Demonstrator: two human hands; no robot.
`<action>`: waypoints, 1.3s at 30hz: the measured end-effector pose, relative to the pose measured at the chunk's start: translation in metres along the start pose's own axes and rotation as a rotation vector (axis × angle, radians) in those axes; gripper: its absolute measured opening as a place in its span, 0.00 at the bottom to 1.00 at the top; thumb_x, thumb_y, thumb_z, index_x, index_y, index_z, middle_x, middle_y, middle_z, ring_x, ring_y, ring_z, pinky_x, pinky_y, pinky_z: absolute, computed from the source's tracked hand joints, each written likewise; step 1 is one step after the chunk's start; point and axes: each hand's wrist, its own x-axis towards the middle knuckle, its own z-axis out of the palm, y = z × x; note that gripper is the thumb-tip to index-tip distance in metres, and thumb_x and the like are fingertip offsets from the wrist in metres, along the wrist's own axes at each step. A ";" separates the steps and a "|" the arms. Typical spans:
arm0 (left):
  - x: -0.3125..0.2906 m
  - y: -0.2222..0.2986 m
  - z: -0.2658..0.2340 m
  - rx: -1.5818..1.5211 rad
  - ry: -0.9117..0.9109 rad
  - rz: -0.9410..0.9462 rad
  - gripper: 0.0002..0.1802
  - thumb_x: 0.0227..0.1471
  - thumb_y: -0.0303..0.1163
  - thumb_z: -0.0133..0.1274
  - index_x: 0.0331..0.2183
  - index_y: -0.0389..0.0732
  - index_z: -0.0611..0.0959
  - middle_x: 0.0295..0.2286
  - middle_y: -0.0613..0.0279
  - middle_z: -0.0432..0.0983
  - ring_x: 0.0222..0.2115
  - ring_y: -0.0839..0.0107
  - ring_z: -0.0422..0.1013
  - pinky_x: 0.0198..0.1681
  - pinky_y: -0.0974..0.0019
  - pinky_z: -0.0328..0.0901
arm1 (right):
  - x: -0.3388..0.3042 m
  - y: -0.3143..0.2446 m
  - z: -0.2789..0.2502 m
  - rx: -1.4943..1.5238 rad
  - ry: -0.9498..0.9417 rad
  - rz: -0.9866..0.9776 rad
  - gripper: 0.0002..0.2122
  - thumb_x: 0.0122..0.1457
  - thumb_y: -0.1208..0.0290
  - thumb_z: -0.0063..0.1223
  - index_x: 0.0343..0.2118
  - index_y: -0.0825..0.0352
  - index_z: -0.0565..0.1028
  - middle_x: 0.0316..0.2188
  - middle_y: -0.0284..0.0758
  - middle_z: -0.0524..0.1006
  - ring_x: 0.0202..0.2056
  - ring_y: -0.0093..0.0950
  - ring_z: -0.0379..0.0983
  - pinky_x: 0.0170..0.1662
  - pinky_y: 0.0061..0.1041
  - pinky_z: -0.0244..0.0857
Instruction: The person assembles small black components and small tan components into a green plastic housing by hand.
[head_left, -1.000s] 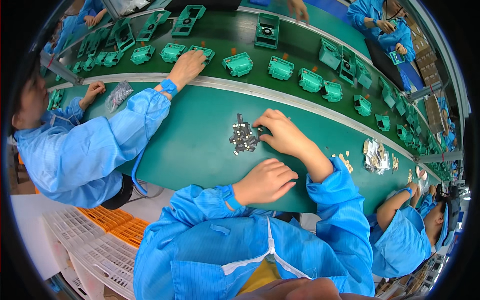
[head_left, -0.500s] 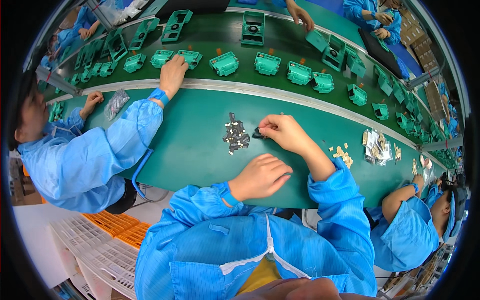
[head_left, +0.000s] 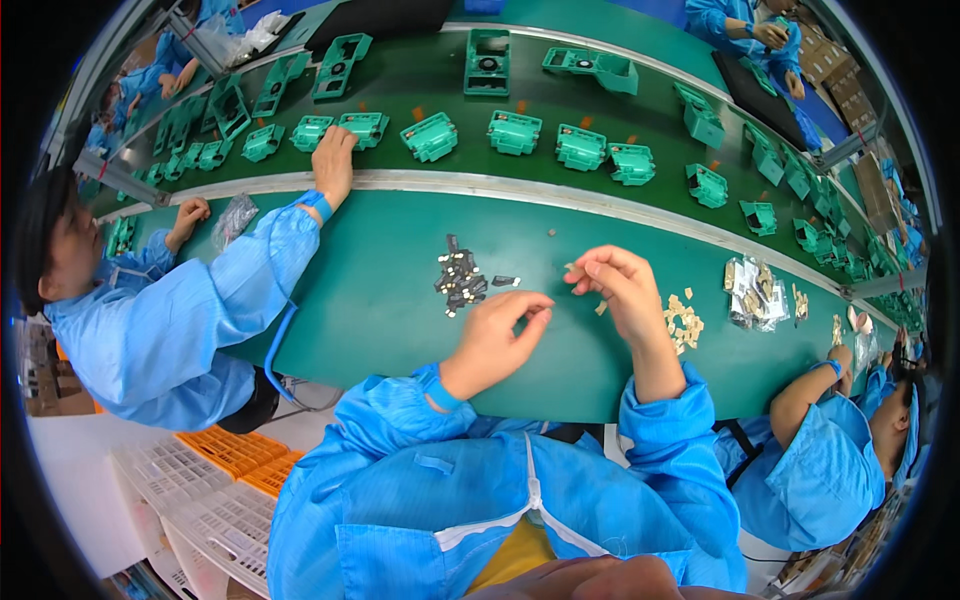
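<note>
A small beige piece is pinched between the thumb and forefinger of my right hand, held over the green bench. Just under those fingers another beige chip shows. My left hand hovers at the near side with bent fingers; its thumb and forefinger are slightly apart, with nothing visible between them. A single small black part lies beyond my left hand, beside a heap of similar black parts with pale ends. To the right of my right hand are scattered beige pieces.
Beyond the metal rail, green housings stand in rows on a dark green belt. A co-worker's hand touches one at left. Plastic bags of parts lie at right, near another co-worker. A small brown bit lies ahead.
My right hand has let go of the black part, moved right and now pinches a beige piece. My left hand's fingers have curled. The belt's housings shifted left; a co-worker's hand at the top is gone.
</note>
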 end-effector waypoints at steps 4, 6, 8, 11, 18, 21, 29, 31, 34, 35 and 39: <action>0.024 0.022 -0.002 -0.090 -0.015 -0.135 0.10 0.54 0.26 0.59 0.40 0.35 0.82 0.34 0.57 0.81 0.36 0.69 0.78 0.42 0.66 0.71 | -0.009 0.014 -0.013 0.010 0.005 -0.060 0.05 0.59 0.80 0.56 0.38 0.71 0.76 0.32 0.36 0.80 0.35 0.24 0.77 0.41 0.23 0.70; 0.038 0.017 0.004 -0.150 -0.023 -0.182 0.12 0.55 0.26 0.59 0.42 0.35 0.81 0.35 0.58 0.81 0.38 0.70 0.77 0.44 0.67 0.70 | -0.012 0.013 -0.011 0.012 0.039 -0.057 0.07 0.58 0.81 0.56 0.39 0.70 0.74 0.33 0.35 0.80 0.35 0.24 0.77 0.41 0.22 0.70; 0.047 0.015 0.011 -0.207 -0.031 -0.230 0.14 0.55 0.26 0.59 0.44 0.35 0.80 0.36 0.58 0.80 0.40 0.70 0.76 0.45 0.68 0.69 | -0.015 0.013 -0.009 0.018 0.071 -0.054 0.09 0.58 0.83 0.56 0.41 0.69 0.72 0.34 0.34 0.79 0.36 0.23 0.77 0.42 0.21 0.69; 0.056 0.010 0.020 -0.499 -0.024 -0.374 0.17 0.57 0.27 0.58 0.48 0.34 0.77 0.39 0.60 0.77 0.42 0.72 0.74 0.47 0.68 0.68 | -0.017 0.015 -0.011 -0.057 0.079 -0.129 0.12 0.58 0.82 0.56 0.43 0.68 0.69 0.35 0.33 0.78 0.36 0.22 0.77 0.43 0.20 0.69; 0.051 -0.004 0.027 -0.669 -0.088 -0.458 0.16 0.57 0.26 0.58 0.47 0.35 0.76 0.38 0.61 0.76 0.40 0.75 0.73 0.46 0.71 0.68 | -0.021 0.005 -0.011 -0.022 0.031 0.065 0.10 0.60 0.80 0.57 0.43 0.70 0.72 0.36 0.32 0.79 0.37 0.18 0.76 0.42 0.17 0.69; 0.050 -0.005 0.028 -0.669 -0.062 -0.471 0.15 0.57 0.25 0.58 0.47 0.35 0.76 0.38 0.62 0.76 0.40 0.75 0.73 0.46 0.72 0.68 | -0.022 0.006 -0.013 -0.014 0.006 0.130 0.07 0.61 0.80 0.57 0.41 0.72 0.75 0.36 0.32 0.79 0.37 0.17 0.75 0.41 0.16 0.68; 0.050 0.001 0.032 0.102 0.100 0.122 0.08 0.50 0.22 0.62 0.36 0.37 0.83 0.33 0.59 0.78 0.35 0.67 0.75 0.41 0.67 0.67 | -0.024 0.005 -0.006 -0.295 0.247 -0.023 0.03 0.59 0.79 0.58 0.35 0.71 0.78 0.32 0.32 0.80 0.34 0.20 0.75 0.39 0.20 0.68; 0.050 0.003 0.037 0.278 0.126 0.225 0.07 0.46 0.22 0.64 0.32 0.39 0.85 0.31 0.59 0.78 0.33 0.62 0.74 0.38 0.63 0.66 | -0.023 0.004 -0.003 -0.612 0.292 -0.265 0.03 0.55 0.81 0.59 0.33 0.71 0.79 0.30 0.35 0.78 0.33 0.26 0.75 0.38 0.24 0.68; 0.049 -0.003 0.039 0.313 0.114 0.252 0.09 0.46 0.24 0.64 0.34 0.39 0.85 0.31 0.62 0.79 0.32 0.63 0.74 0.36 0.62 0.64 | -0.023 0.006 -0.001 -0.749 0.272 -0.362 0.04 0.53 0.82 0.59 0.32 0.71 0.79 0.29 0.38 0.78 0.32 0.32 0.75 0.36 0.26 0.68; 0.048 -0.003 0.039 0.320 0.090 0.255 0.08 0.46 0.24 0.63 0.34 0.39 0.85 0.32 0.62 0.79 0.32 0.63 0.74 0.36 0.62 0.64 | -0.023 0.006 -0.001 -0.749 0.269 -0.359 0.04 0.53 0.82 0.59 0.32 0.71 0.79 0.29 0.38 0.78 0.32 0.32 0.75 0.36 0.26 0.68; 0.047 -0.004 0.042 0.390 0.085 0.284 0.08 0.47 0.24 0.62 0.34 0.39 0.84 0.32 0.62 0.79 0.32 0.63 0.74 0.37 0.61 0.64 | -0.020 0.011 -0.002 -0.903 0.250 -0.459 0.05 0.51 0.83 0.59 0.32 0.70 0.79 0.29 0.39 0.78 0.31 0.37 0.74 0.35 0.31 0.68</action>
